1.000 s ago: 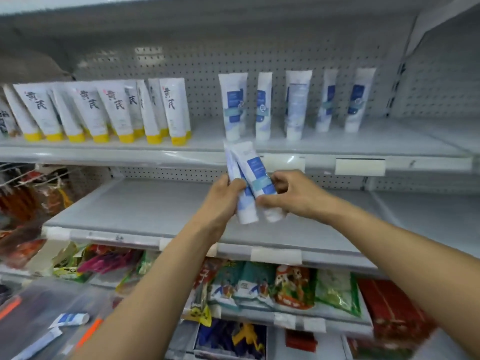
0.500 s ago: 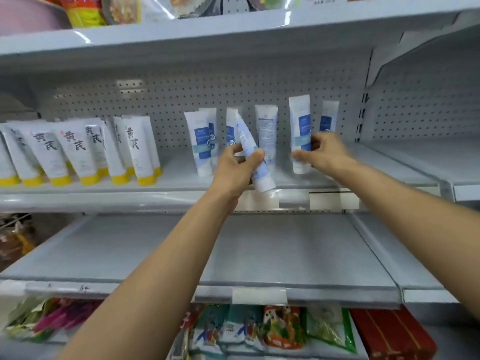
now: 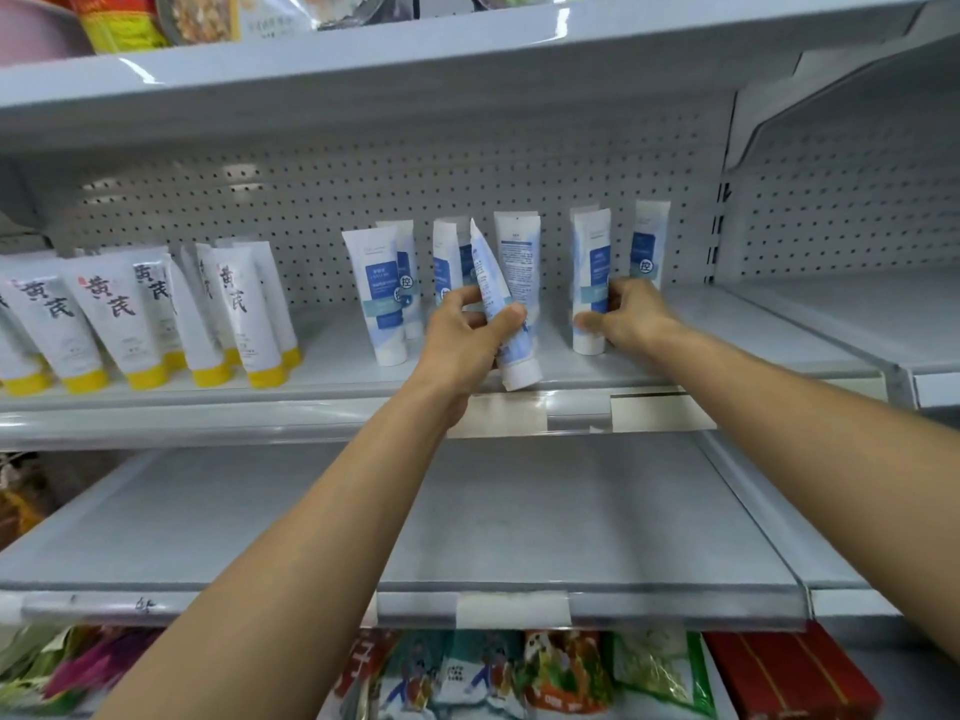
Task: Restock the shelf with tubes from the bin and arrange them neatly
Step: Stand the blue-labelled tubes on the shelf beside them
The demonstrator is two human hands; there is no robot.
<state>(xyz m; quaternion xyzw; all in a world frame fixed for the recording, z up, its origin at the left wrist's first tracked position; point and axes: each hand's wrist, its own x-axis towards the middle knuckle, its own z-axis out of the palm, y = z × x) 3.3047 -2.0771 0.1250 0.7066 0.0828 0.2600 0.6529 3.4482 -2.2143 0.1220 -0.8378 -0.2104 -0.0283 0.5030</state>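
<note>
I'm gripping a white-and-blue tube [image 3: 497, 296], tilted cap-down, in my left hand [image 3: 467, 343]; my right hand [image 3: 629, 315] is clasping a matching upright tube [image 3: 590, 252].

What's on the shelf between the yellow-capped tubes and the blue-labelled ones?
Nothing. The head view shows a bare stretch of shelf between the yellow-capped tubes and the nearest blue-labelled tube, with only the pegboard behind it.

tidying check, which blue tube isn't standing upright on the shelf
The tilted tube in the left hand, cap at the front edge of the shelf. The other blue tubes stand upright on their caps.
</note>
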